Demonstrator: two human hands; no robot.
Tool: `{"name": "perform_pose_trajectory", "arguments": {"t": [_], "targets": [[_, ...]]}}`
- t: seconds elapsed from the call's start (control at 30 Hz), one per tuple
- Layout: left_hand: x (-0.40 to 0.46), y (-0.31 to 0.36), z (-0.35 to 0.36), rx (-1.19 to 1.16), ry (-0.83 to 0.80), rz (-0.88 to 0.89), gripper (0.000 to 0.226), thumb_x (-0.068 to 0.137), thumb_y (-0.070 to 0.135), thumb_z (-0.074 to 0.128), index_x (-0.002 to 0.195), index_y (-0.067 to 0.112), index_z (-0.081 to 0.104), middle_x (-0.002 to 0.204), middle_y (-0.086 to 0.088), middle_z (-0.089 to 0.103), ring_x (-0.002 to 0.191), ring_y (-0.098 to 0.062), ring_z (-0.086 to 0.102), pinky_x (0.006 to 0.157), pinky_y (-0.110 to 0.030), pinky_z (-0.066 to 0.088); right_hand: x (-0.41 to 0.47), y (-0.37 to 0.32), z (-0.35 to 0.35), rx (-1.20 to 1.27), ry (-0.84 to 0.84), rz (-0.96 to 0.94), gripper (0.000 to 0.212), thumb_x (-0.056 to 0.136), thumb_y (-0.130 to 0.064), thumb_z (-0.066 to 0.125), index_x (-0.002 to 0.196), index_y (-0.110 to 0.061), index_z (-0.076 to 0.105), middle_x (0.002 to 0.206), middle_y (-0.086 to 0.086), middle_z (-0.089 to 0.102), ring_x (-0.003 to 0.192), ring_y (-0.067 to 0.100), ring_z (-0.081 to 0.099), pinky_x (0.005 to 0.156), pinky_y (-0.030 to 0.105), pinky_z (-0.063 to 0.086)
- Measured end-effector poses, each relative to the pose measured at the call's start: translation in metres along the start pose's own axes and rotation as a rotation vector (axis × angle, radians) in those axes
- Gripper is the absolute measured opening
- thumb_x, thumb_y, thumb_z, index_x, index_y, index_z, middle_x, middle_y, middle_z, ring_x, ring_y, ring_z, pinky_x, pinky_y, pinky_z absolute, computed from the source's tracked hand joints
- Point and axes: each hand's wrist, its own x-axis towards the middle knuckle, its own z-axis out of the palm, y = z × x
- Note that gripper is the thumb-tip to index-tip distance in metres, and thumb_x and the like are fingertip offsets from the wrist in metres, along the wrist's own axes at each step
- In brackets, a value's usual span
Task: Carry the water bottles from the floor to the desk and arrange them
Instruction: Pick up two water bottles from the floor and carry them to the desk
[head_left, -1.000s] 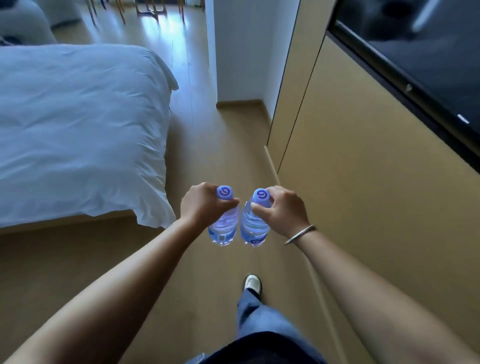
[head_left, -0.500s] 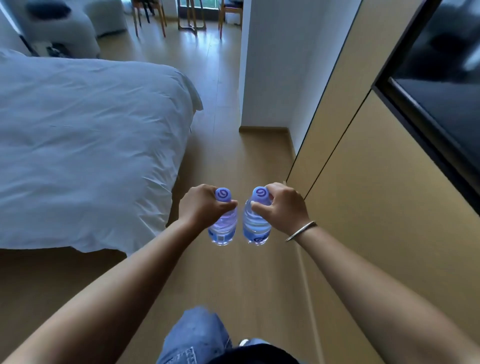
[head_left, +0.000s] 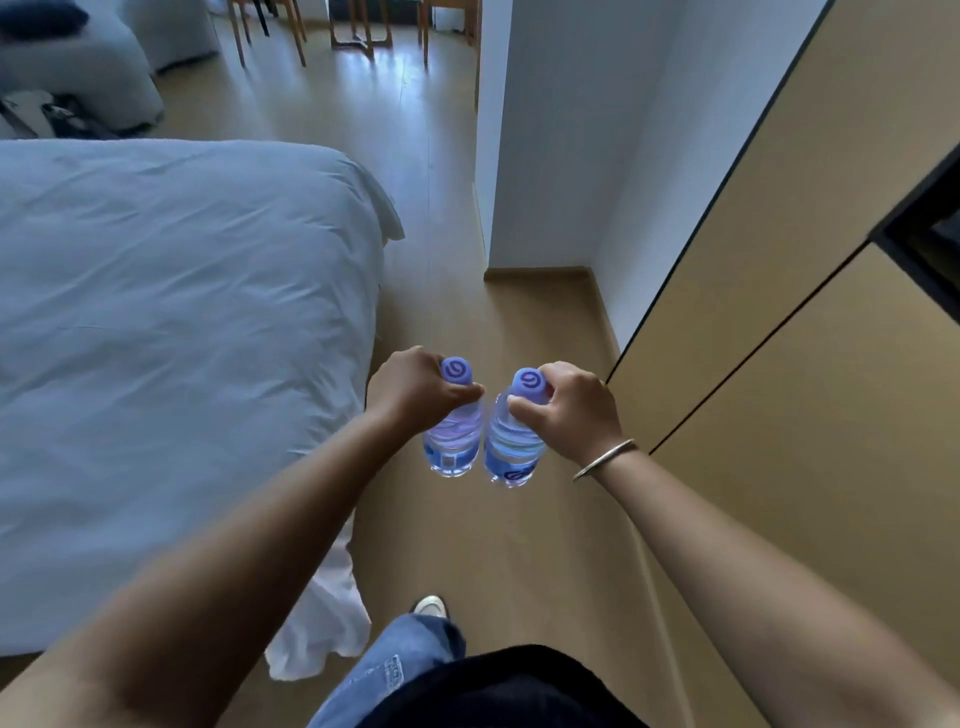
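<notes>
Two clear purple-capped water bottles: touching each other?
Cannot tell. In the head view the left clear purple-capped bottle and the right one hang side by side; their bodies nearly meet, with no plain gap or contact.

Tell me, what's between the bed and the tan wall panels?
In the head view: bare wooden floor, with the two water bottles held above it.

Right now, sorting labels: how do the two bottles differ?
The left bottle shows a code patch on its blue label; the right bottle shows a swirl logo. The left bottle looks purplish, the right bottle clearer. Both have purple caps, held near the neck by the hands.
</notes>
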Motion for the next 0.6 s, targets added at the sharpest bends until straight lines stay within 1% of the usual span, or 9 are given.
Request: {"name": "perform_pose_trajectory", "arguments": {"t": [0.07,0.2,0.27,0.37,0.43,0.47,0.53,0.6], "targets": [[0.031,-0.009,-0.014,-0.012,-0.01,0.013,0.039,0.07,0.044,0.073,0.068,0.005,0.069,0.067,-0.013,0.068,0.062,-0.021,0.054,0.063,-0.038,0.05,0.028,-0.009,0.008,0.002,0.026,0.015,0.037,0.073,-0.032,0.069,0.06,-0.012,0.041,0.063,0.003,0.043,0.061,0.024,0.043,0.056,0.029,0.028],[0.08,-0.027,-0.029,0.015,-0.007,0.027,0.038,0.071,0.045,0.073,0.071,0.007,0.071,0.07,-0.013,0.07,0.065,-0.023,0.06,0.064,-0.038,0.051,0.075,-0.023,0.023,0.028,0.046,0.028,0.035,0.073,-0.031,0.07,0.06,-0.011,0.043,0.063,0.003,0.044,0.061,0.024,0.043,0.056,0.029,0.03],[0.103,-0.034,-0.035,0.035,-0.004,0.008,0.04,0.07,0.047,0.072,0.07,0.007,0.07,0.067,-0.011,0.068,0.065,-0.024,0.061,0.061,-0.036,0.049,0.101,-0.027,0.031,0.029,0.039,0.028,0.037,0.073,-0.03,0.07,0.059,-0.012,0.041,0.063,0.003,0.044,0.061,0.024,0.042,0.056,0.029,0.03],[0.14,-0.043,-0.04,0.04,0.002,-0.013,0.042,0.069,0.049,0.072,0.065,0.007,0.067,0.055,-0.005,0.056,0.058,-0.021,0.05,0.056,-0.031,0.041,0.14,-0.026,0.042,0.019,0.024,0.009,0.038,0.074,-0.031,0.071,0.06,-0.013,0.04,0.063,0.003,0.043,0.061,0.023,0.042,0.057,0.029,0.028],[0.167,-0.046,-0.04,0.031,-0.003,-0.025,0.042,0.069,0.048,0.072,0.065,0.007,0.067,0.055,-0.005,0.055,0.057,-0.019,0.049,0.056,-0.029,0.04,0.168,-0.022,0.049,0.018,0.004,0.001,0.038,0.074,-0.036,0.069,0.06,-0.013,0.042,0.063,0.003,0.044,0.061,0.023,0.043,0.057,0.028,0.028],[0.182,-0.047,-0.04,0.029,-0.009,-0.033,0.042,0.07,0.048,0.073,0.065,0.007,0.067,0.055,-0.005,0.056,0.058,-0.019,0.05,0.056,-0.029,0.04,0.184,-0.019,0.052,0.018,-0.007,-0.001,0.039,0.073,-0.041,0.065,0.06,-0.013,0.041,0.063,0.002,0.043,0.061,0.023,0.042,0.057,0.028,0.027],[0.211,-0.047,-0.039,0.04,-0.016,-0.041,0.042,0.07,0.048,0.072,0.064,0.007,0.067,0.053,-0.003,0.055,0.056,-0.018,0.048,0.055,-0.028,0.037,0.213,-0.014,0.057,0.025,-0.019,-0.01,0.044,0.066,-0.056,0.05,0.06,-0.013,0.041,0.063,0.002,0.043,0.06,0.022,0.042,0.057,0.027,0.027],[0.248,-0.045,-0.038,0.042,-0.013,-0.045,0.043,0.07,0.049,0.072,0.064,0.007,0.068,0.056,-0.005,0.058,0.055,-0.018,0.048,0.054,-0.027,0.037,0.25,-0.007,0.062,0.027,-0.028,-0.03,0.049,0.058,-0.062,0.037,0.06,-0.014,0.041,0.063,0.002,0.044,0.06,0.022,0.042,0.056,0.028,0.027]]}}
